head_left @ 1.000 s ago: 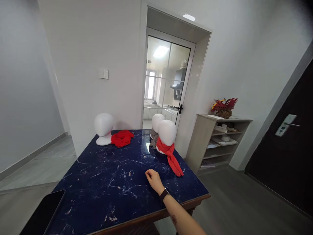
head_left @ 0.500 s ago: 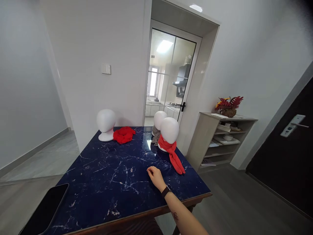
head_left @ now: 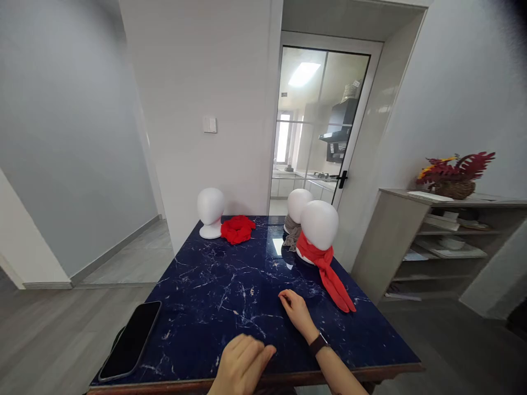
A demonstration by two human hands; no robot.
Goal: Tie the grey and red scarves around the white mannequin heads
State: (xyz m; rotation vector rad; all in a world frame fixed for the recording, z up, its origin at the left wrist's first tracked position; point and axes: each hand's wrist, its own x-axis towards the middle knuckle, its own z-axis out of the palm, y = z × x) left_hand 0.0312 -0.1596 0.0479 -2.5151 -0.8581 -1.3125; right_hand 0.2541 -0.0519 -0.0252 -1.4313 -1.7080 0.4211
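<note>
My left hand (head_left: 242,363) hangs over the table's near edge, fingers curled and thumb stuck out, slightly blurred. Farther in and to the right, my right hand (head_left: 297,311) rests loosely closed on the tabletop; I see nothing in it, and a dark watch is on its wrist. Closest to that hand lies the tail of a red scarf (head_left: 335,288), which is knotted round the neck of a white foam head (head_left: 320,225). Behind it, another white head (head_left: 299,204) wears a grey scarf (head_left: 291,233). Far left stands a bare white head (head_left: 211,207), beside a bunched red scarf (head_left: 239,229).
A black phone (head_left: 132,340) lies at the near left corner of the dark blue marbled table (head_left: 214,296). Beyond the table is a glass door (head_left: 304,142). To the right stands a grey shelf unit (head_left: 381,241) topped by a basket of red leaves (head_left: 457,178).
My left hand has come into view at the bottom. The view has turned left, so everything sits farther right in the picture. My right hand stays on the table, loosely closed.
</note>
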